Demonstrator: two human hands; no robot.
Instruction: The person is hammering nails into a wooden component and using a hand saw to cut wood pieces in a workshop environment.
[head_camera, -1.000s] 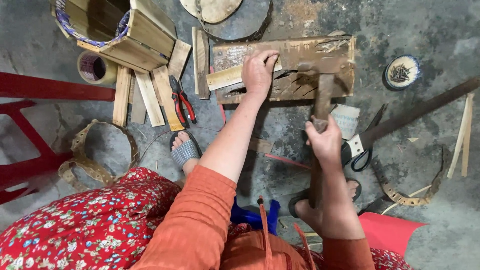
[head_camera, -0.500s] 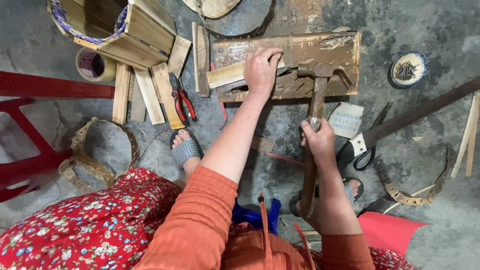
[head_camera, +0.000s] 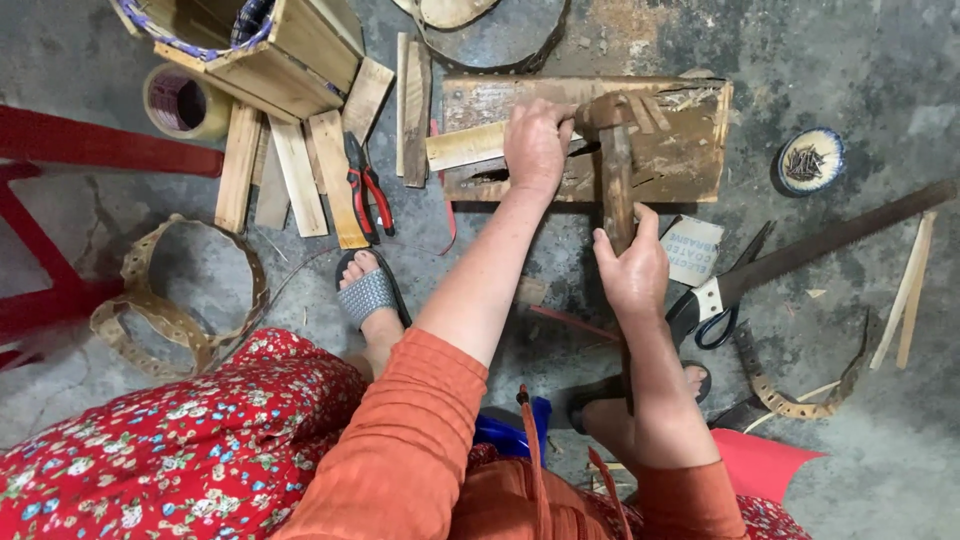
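Note:
My left hand (head_camera: 537, 145) presses a pale wooden slat (head_camera: 465, 146) down onto a worn wooden block (head_camera: 680, 150) lying on the concrete floor. My right hand (head_camera: 632, 270) grips the handle of a hammer (head_camera: 614, 160), whose rusty head rests on the block just right of my left fingers. Both arms wear orange sleeves.
Red-handled pliers (head_camera: 368, 190) and several wooden slats (head_camera: 300, 170) lie left of the block beside a wooden box (head_camera: 280, 50) and a tape roll (head_camera: 180, 100). Scissors (head_camera: 725, 295), a long blade, a small bowl of nails (head_camera: 810, 160) and perforated strips (head_camera: 180, 320) surround me. A red stool (head_camera: 60, 160) stands left.
The hammer head has swung down from a raised position onto the block next to my left hand. My left hand stays on the slat.

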